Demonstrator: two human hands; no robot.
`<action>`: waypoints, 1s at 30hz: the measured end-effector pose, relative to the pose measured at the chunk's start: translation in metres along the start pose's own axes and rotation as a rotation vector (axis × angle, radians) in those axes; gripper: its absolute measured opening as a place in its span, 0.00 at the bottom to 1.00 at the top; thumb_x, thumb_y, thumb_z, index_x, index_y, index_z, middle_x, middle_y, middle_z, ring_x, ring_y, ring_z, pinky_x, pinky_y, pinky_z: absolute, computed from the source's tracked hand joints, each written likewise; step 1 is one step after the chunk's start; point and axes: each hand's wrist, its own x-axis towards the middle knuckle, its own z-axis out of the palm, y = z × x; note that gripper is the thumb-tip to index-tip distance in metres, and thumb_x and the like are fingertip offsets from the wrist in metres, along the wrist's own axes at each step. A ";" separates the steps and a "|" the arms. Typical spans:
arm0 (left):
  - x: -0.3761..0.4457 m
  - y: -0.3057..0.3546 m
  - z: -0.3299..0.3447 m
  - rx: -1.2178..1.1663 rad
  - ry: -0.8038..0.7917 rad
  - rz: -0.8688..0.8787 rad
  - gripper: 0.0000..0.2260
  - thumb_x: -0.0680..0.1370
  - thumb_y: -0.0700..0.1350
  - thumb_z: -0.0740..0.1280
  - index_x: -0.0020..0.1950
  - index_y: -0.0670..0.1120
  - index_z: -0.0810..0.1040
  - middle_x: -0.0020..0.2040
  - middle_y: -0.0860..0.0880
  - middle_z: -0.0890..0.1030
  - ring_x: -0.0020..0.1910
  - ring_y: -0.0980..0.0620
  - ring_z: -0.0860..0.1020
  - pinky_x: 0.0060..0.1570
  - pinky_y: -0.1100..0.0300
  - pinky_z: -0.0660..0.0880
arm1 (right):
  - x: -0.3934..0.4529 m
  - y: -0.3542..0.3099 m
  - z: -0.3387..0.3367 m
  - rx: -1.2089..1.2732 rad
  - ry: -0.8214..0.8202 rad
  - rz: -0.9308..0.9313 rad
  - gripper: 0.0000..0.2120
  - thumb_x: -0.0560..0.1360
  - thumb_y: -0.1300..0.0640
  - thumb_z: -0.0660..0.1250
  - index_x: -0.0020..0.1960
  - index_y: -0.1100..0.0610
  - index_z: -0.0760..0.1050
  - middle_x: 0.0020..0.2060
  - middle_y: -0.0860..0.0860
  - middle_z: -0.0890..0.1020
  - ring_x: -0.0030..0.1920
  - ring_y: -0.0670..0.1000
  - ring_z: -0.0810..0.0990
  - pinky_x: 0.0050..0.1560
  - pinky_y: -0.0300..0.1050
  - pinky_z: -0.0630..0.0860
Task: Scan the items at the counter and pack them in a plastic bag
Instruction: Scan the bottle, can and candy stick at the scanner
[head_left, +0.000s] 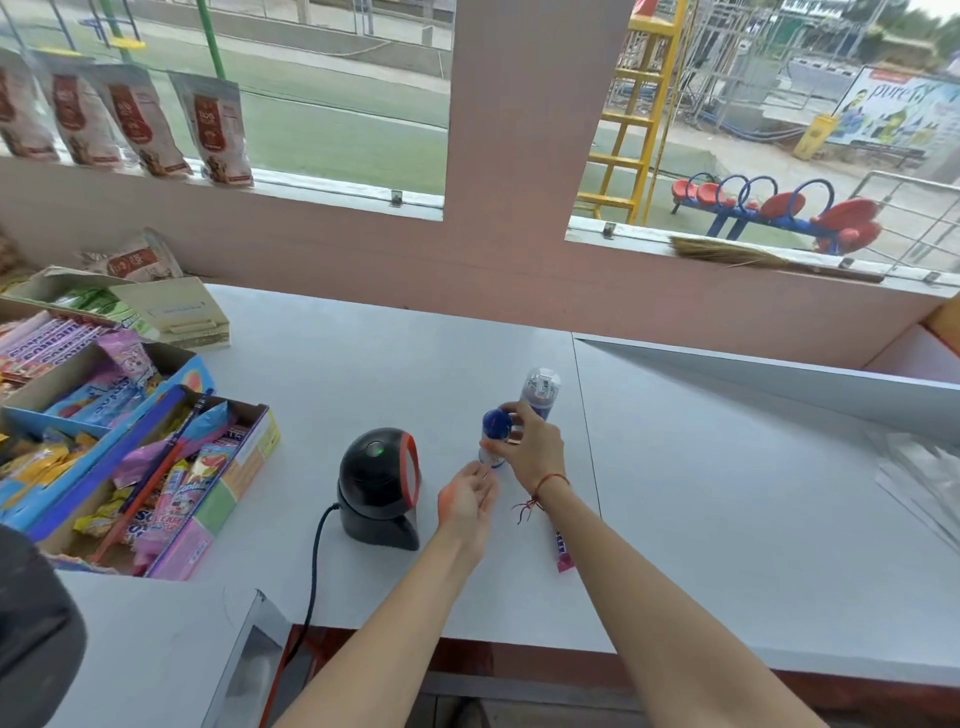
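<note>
While my two hands meet at centre frame, the grey counter (701, 467) fills the lower half, snack boxes (130, 457) crowding its left edge and clear plastic bags (919, 478) lying at far right. Just left of centre sits the black scanner (379, 488), red-rimmed window facing right. My right hand (530, 447) grips a small blue-capped bottle (496, 436) upright, fingers curled round it; my left hand (467, 501) lies open, palm up, holding nothing, just below it. Behind stands a clear-capped spray can (540, 389); a pink candy stick (563, 553) shows under my right forearm
</note>
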 end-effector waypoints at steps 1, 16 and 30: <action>0.002 -0.001 0.001 0.040 -0.002 0.012 0.21 0.79 0.28 0.51 0.72 0.33 0.62 0.70 0.36 0.70 0.70 0.43 0.69 0.70 0.53 0.67 | 0.003 0.003 -0.004 0.010 -0.034 0.007 0.24 0.67 0.60 0.77 0.61 0.57 0.76 0.55 0.55 0.83 0.52 0.54 0.83 0.58 0.47 0.79; -0.018 -0.043 -0.021 0.952 -0.256 -0.007 0.18 0.74 0.39 0.70 0.64 0.38 0.74 0.55 0.43 0.80 0.53 0.48 0.78 0.55 0.55 0.76 | -0.045 0.051 -0.037 -0.068 0.026 0.487 0.08 0.63 0.54 0.76 0.35 0.52 0.78 0.43 0.57 0.86 0.45 0.56 0.85 0.49 0.51 0.83; -0.049 -0.016 -0.071 0.126 -0.455 -0.154 0.12 0.82 0.40 0.56 0.62 0.38 0.74 0.46 0.43 0.78 0.43 0.48 0.77 0.53 0.52 0.76 | -0.058 -0.017 -0.010 0.262 -0.195 0.304 0.14 0.66 0.58 0.79 0.48 0.63 0.82 0.43 0.59 0.86 0.38 0.53 0.84 0.44 0.46 0.84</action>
